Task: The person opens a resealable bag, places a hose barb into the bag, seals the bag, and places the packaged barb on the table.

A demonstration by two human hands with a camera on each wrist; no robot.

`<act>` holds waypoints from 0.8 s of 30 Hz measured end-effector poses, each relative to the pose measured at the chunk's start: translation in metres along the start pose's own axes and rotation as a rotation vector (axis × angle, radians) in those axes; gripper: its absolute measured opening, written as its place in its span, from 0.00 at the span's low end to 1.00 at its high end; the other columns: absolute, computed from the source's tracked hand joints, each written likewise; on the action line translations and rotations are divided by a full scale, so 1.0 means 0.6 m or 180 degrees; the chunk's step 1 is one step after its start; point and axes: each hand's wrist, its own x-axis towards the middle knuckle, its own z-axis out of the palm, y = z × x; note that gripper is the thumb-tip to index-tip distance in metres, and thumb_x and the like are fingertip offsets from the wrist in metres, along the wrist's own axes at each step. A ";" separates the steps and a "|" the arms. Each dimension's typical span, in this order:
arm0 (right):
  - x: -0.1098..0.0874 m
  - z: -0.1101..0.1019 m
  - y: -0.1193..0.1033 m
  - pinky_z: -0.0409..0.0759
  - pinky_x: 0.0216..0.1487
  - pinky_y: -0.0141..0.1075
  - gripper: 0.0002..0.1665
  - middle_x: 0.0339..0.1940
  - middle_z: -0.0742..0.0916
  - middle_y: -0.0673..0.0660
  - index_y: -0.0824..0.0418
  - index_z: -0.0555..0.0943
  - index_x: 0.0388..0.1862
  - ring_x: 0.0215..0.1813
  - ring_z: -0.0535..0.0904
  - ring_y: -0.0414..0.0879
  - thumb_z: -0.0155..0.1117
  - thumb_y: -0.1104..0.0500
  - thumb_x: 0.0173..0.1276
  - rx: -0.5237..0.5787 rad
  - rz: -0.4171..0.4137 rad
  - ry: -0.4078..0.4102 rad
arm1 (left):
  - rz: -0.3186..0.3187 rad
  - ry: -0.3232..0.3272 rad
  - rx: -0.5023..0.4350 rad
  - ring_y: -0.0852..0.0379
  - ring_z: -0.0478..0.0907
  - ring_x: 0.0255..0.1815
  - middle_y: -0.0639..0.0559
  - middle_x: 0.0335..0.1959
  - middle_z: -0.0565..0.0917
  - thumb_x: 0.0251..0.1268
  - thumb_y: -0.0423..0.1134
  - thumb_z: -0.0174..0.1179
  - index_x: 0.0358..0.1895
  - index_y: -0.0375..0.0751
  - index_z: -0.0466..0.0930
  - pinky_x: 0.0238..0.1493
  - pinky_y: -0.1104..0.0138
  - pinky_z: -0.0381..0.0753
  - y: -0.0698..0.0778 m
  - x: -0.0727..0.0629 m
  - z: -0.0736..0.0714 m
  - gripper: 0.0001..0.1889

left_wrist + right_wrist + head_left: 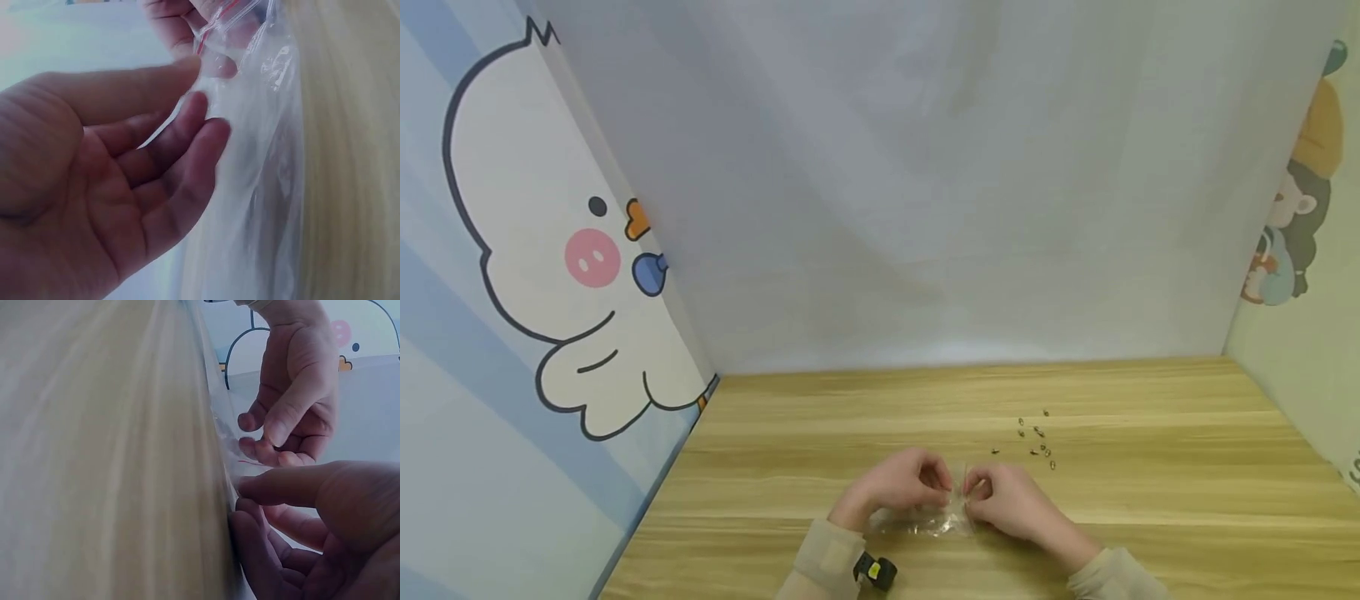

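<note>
Between the two hands lies a clear zip bag (925, 525) with a red line along its mouth, seen close up in the left wrist view (256, 150). My left hand (910, 483) pinches the bag near that mouth with thumb and index finger, its other fingers loosely bent. Facing it, my right hand (1011, 502) pinches the bag's edge at the mouth end between thumb and fingers. In the right wrist view the left hand (300, 394) is above and the right hand (300, 525) below. Whether anything is inside the bag I cannot tell.
Several small metal pieces (1035, 431) lie scattered on the wooden table (775, 450) beyond the right hand. A grey curtain (925, 183) hangs behind the table. A cartoon-printed panel (535, 250) stands at the left, a pale green one (1292, 350) at the right.
</note>
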 end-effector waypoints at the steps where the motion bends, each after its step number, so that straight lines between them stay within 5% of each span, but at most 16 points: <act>1: 0.001 0.000 0.000 0.81 0.27 0.36 0.11 0.28 0.88 0.50 0.59 0.85 0.38 0.29 0.82 0.44 0.76 0.68 0.57 0.0021 0.0018 -0.0011 | 0.0018 0.0045 0.0080 0.63 0.78 0.33 0.56 0.31 0.83 0.61 0.25 0.73 0.37 0.40 0.85 0.40 0.69 0.79 0.000 0.000 -0.002 0.09; 10: 0.005 -0.005 0.001 0.78 0.20 0.33 0.11 0.25 0.86 0.51 0.61 0.85 0.42 0.18 0.78 0.42 0.73 0.68 0.59 0.0287 0.0165 -0.0175 | -0.0114 0.0279 0.0635 0.63 0.69 0.23 0.57 0.23 0.75 0.45 0.18 0.70 0.31 0.42 0.80 0.27 0.70 0.70 -0.007 -0.005 0.004 0.15; 24: 0.013 -0.001 -0.003 0.72 0.21 0.32 0.17 0.19 0.80 0.47 0.61 0.89 0.53 0.19 0.75 0.39 0.75 0.61 0.65 -0.0078 -0.0131 -0.0208 | -0.0326 0.0188 0.0870 0.62 0.68 0.24 0.57 0.24 0.75 0.48 0.31 0.82 0.32 0.46 0.82 0.28 0.69 0.69 -0.002 -0.005 0.012 0.15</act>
